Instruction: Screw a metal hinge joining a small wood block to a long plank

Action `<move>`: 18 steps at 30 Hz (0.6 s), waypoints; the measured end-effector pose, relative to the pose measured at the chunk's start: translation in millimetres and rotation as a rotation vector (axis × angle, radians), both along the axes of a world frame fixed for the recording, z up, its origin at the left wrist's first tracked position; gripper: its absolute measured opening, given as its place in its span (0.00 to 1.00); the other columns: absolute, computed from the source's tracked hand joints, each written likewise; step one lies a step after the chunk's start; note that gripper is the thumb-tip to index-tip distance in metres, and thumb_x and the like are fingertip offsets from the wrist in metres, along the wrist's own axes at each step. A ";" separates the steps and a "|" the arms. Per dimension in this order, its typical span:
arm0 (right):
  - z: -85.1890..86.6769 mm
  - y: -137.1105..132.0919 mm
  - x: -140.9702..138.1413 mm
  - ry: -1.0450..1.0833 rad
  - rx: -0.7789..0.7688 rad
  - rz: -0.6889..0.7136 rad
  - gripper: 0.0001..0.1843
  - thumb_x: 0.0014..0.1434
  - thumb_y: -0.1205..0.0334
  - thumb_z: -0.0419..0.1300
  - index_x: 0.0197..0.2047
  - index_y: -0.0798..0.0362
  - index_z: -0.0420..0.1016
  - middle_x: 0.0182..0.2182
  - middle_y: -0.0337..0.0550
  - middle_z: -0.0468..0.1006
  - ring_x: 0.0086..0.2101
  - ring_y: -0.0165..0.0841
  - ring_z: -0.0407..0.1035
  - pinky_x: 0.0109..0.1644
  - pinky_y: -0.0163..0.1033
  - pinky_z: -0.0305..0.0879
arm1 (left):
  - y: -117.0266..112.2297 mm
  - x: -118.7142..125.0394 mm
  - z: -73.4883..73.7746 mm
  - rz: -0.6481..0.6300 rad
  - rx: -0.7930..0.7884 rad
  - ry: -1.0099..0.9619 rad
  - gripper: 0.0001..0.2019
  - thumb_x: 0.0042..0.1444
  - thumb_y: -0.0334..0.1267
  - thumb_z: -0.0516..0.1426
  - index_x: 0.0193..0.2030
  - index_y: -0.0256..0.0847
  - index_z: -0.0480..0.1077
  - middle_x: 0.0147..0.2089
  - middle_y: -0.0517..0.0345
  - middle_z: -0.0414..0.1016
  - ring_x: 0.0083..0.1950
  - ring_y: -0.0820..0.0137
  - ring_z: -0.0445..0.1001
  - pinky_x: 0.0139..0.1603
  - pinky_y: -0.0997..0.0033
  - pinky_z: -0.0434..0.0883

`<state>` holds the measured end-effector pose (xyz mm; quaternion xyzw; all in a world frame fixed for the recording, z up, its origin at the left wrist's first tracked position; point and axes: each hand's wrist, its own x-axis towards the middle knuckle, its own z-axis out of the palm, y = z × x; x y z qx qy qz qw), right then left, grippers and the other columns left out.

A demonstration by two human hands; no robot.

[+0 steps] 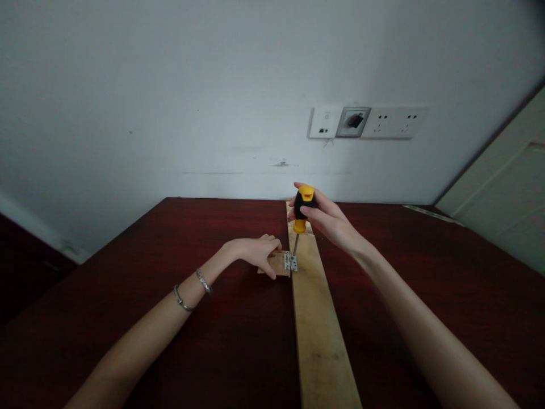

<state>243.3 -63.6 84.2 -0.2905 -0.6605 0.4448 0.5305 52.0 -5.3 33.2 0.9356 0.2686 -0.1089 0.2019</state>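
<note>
In my right hand is a screwdriver with a yellow and black handle, held nearly upright with my fingers wrapped round the grip. Its tip meets the metal hinge, on the leaf over the long wooden plank. The hinge's other leaf lies on a small wooden board, which sits against the plank's left side. My left hand grips this board, thumb at its near edge and fingers at its far edge. Whether a screw is under the tip is too small to tell.
The dark red wooden table reaches back to a pale wall. Sockets and a switch plate are on the wall. A thin flat strip lies at the table's far right, near a white door.
</note>
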 end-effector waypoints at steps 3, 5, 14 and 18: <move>6.7 -3.1 2.3 -0.070 0.030 -0.032 0.17 0.53 0.61 0.60 0.46 0.51 0.65 0.42 0.44 0.72 0.41 0.34 0.70 0.49 0.45 0.66 | -1.0 0.3 1.7 -0.001 -0.002 0.013 0.33 0.39 0.57 0.61 0.48 0.38 0.60 0.46 0.52 0.62 0.47 0.61 0.60 0.42 0.70 0.62; 7.9 -3.8 2.0 -0.086 0.085 -0.072 0.15 0.52 0.60 0.62 0.41 0.51 0.63 0.42 0.44 0.73 0.42 0.34 0.70 0.49 0.45 0.66 | -1.0 0.3 1.6 -0.010 0.014 0.012 0.33 0.39 0.57 0.61 0.48 0.38 0.60 0.46 0.52 0.62 0.48 0.61 0.60 0.42 0.70 0.62; -3.6 -0.6 -10.3 -0.056 0.131 -0.214 0.19 0.53 0.57 0.62 0.45 0.48 0.59 0.32 0.37 0.70 0.30 0.28 0.68 0.36 0.38 0.67 | -1.3 -0.3 0.6 -0.003 0.014 0.004 0.34 0.39 0.57 0.61 0.49 0.38 0.60 0.46 0.52 0.62 0.48 0.61 0.60 0.43 0.69 0.62; -1.2 -3.0 -8.6 -0.055 0.072 -0.117 0.18 0.58 0.56 0.55 0.52 0.48 0.59 0.33 0.38 0.68 0.32 0.29 0.67 0.37 0.38 0.66 | -0.4 -0.4 -0.6 -0.012 0.019 0.005 0.35 0.39 0.58 0.60 0.50 0.37 0.60 0.47 0.51 0.62 0.49 0.60 0.60 0.45 0.68 0.62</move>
